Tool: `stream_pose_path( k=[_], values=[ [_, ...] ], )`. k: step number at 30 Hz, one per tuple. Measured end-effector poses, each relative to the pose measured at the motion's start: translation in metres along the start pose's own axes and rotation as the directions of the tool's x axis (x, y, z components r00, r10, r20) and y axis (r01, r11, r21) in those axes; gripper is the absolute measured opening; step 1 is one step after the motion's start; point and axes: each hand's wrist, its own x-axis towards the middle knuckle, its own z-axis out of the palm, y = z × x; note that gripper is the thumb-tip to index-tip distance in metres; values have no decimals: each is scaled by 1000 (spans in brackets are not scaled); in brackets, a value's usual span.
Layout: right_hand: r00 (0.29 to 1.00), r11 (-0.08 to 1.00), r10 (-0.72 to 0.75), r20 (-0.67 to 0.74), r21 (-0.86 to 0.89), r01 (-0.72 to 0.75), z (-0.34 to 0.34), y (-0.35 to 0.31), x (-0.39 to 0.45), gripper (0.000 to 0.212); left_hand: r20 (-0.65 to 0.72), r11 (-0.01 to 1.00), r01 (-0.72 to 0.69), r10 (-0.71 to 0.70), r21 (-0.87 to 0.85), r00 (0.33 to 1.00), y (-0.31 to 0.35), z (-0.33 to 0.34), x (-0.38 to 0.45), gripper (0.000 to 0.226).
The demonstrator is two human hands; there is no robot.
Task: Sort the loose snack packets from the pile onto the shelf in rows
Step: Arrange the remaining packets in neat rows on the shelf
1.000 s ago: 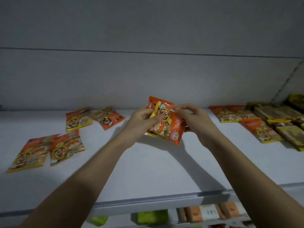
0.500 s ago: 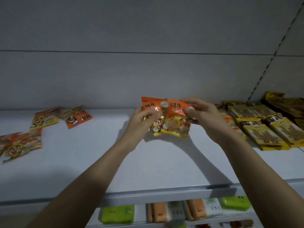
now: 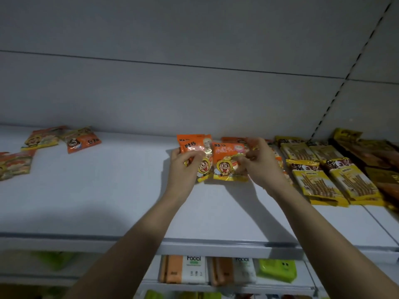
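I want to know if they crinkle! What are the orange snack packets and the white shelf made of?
The orange snack packets in the left hand and right hand look like thin glossy plastic film, maybe foil-lined: they shine and wrinkle. So probably crinkly. The white shelf looks like smooth painted metal, flat with a thin front lip, though that is less sure.

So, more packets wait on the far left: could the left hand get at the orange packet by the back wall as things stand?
Probably not at once: the left hand grips a snack packet. The bare shelf leaves the way to the orange packet free.
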Motion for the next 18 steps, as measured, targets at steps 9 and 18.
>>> stream_pose_path(
  k=[9,18],
  values=[
    [917,545,-257,305,-738,398,8,35,-1,32,-68,995,32,-39,-93,997,3,-11,1,17],
    [920,495,-181,349,-775,391,7,46,-5,42,77,1000,-21,23,-22,997,-7,-11,2,27]
  ],
)
